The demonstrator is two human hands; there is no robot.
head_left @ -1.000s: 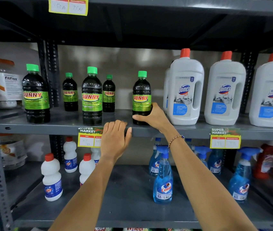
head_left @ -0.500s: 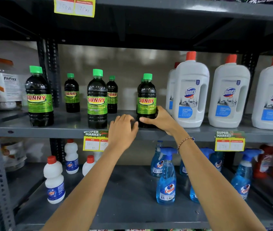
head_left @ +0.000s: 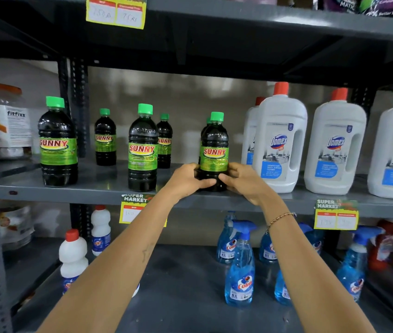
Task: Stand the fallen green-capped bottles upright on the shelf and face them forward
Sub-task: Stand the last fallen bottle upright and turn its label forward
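**Middle shelf, green-capped bottles: one in hand**

Item held: a dark green-capped bottle with a "SUNNY" label is standing upright at the front edge of the grey shelf, label facing outward. The left hand is wrapping its lower left side and the right hand its lower right side, fingers of both curling closed around the base, thumbs nearly meeting in front. A second green cap is peeking out just behind it.

Same shelf, left: four more green-capped bottles are standing upright, labels forward, two at the front and two further back.

Same shelf, right: white Domex jugs with red caps are standing just beside the held bottle.

Shelf below: blue spray bottles and small white bottles.
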